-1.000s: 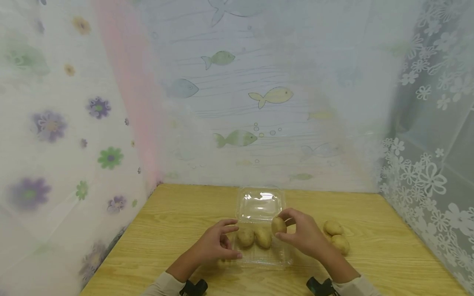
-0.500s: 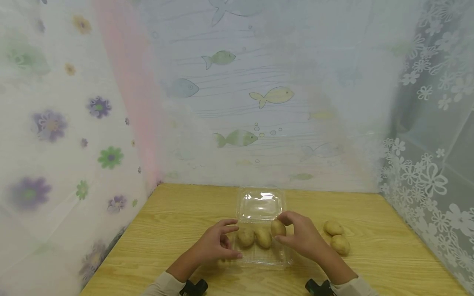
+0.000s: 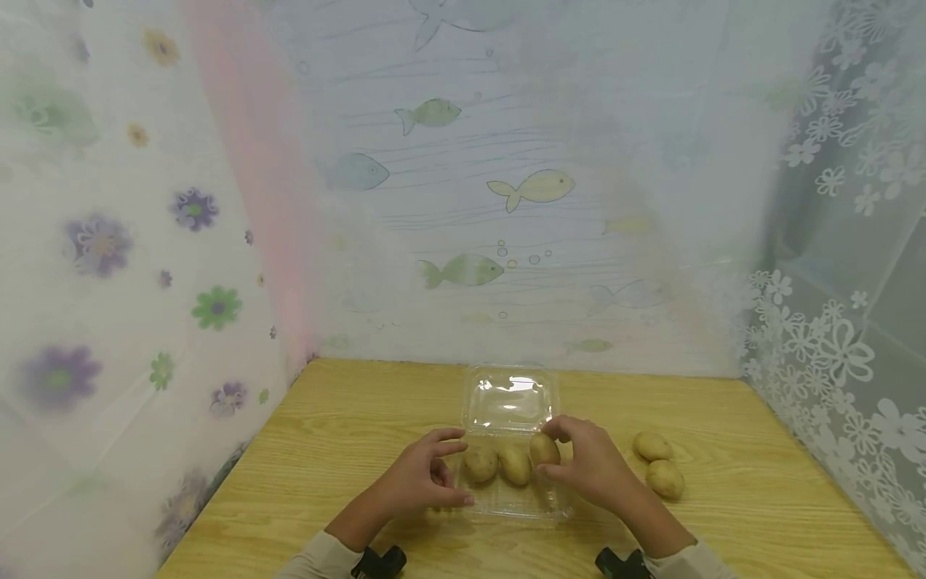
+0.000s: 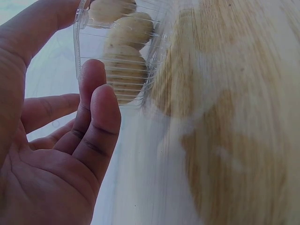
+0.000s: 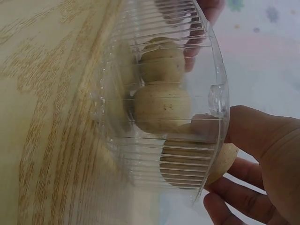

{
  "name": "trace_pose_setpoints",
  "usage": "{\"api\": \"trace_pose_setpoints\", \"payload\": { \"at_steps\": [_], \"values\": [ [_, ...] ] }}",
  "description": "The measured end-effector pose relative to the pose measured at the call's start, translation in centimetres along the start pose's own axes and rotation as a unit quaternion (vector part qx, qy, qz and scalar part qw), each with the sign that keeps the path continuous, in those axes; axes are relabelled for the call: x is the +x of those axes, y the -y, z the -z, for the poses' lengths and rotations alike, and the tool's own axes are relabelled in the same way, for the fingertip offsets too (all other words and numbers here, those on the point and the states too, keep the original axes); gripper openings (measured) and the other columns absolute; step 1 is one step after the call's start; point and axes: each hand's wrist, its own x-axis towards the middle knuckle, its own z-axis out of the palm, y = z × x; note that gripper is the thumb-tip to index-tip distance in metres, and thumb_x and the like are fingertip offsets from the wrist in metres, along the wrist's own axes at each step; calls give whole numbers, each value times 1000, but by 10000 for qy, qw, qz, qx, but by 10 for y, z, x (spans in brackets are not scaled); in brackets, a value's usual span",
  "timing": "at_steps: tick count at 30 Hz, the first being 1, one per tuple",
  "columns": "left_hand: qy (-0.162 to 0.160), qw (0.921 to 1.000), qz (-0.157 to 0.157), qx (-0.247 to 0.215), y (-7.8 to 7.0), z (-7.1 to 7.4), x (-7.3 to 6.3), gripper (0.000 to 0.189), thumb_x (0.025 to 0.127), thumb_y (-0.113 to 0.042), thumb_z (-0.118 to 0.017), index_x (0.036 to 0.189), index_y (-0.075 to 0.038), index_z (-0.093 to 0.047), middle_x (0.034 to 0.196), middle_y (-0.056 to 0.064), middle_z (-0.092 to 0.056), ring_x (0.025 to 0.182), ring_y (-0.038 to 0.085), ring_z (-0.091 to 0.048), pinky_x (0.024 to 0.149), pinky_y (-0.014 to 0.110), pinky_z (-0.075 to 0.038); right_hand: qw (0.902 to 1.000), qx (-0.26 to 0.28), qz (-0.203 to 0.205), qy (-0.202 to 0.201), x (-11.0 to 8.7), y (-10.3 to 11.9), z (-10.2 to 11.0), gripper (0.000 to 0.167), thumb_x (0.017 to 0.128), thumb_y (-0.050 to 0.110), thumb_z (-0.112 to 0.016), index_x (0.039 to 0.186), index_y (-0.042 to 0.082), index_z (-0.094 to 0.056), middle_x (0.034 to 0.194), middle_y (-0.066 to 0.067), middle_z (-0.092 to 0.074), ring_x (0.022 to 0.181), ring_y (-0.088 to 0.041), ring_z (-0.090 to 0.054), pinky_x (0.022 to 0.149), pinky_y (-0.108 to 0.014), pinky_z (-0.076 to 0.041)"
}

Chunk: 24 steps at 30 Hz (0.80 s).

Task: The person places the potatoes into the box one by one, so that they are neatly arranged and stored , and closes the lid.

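Note:
A clear plastic clamshell box [image 3: 510, 505] rests on the table with its lid [image 3: 510, 400] folded back. Two potatoes lie side by side in its base: a left potato [image 3: 480, 465] and a middle potato [image 3: 515, 466]. My right hand [image 3: 589, 460] pinches a third potato [image 3: 544, 450] between thumb and fingers, at the right end of the base beside the middle one. The right wrist view shows this held potato [image 5: 183, 161] partly behind the ribbed wall. My left hand [image 3: 419, 474] holds the box's left side, thumb at the front corner and fingers toward the back.
Two more potatoes, a rear potato [image 3: 652, 445] and a front potato [image 3: 664, 479], lie on the wooden table [image 3: 347, 402] right of the box, beyond my right hand. A fish-patterned curtain [image 3: 448, 201] hangs behind the table, with patterned sheets at both sides.
My right hand has lowered the held potato slightly into the right end of the box. The left hand and the box have stayed in place.

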Motion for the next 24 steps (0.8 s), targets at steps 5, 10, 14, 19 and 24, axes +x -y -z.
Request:
{"api": "trace_pose_setpoints", "payload": {
  "at_steps": [5, 10, 14, 19, 24],
  "values": [
    [-1, 10000, 5, -11, 0, 0, 0, 94, 82, -27, -91, 158, -10, -39, 153, 21, -52, 76, 13, -70, 68, 27, -60, 9999, -93, 28, -33, 0, 0, -1, 44, 73, 24, -96, 110, 18, -72, 106, 7, -73, 99, -15, -62, 88, -41, -53],
    [22, 10000, -9, 0, 0, 1, 0, 94, 82, -27, -91, 159, -9, -38, 153, 21, -52, 77, 13, -70, 69, 27, -60, 9998, -146, 80, -89, 0, -1, -3, 44, 73, 24, -96, 109, 17, -73, 105, 6, -73, 98, -15, -63, 93, -44, -53],
    [27, 10000, -4, 12, 1, 1, 1, 94, 82, -27, -91, 159, -10, -38, 153, 20, -52, 77, 13, -70, 69, 27, -61, 9997, -176, 107, -114, 0, -1, -4, 45, 72, 24, -96, 110, 16, -73, 105, 6, -73, 96, -15, -63, 95, -44, -52],
    [26, 10000, 22, -7, 3, 1, 1, 94, 82, -27, -91, 158, -11, -39, 153, 19, -52, 76, 13, -70, 68, 27, -60, 9997, -201, 82, -138, -1, -1, -4, 45, 72, 24, -97, 109, 15, -73, 104, 6, -72, 96, -15, -61, 84, -38, -53],
    [41, 10000, 23, -8, 3, 1, 1, 94, 82, -27, -91, 159, -11, -39, 153, 19, -52, 76, 13, -69, 68, 27, -60, 9998, -172, 52, -130, -2, -2, -5, 45, 72, 24, -96, 109, 15, -73, 104, 6, -71, 97, -15, -61, 85, -39, -53]
  ]
}}
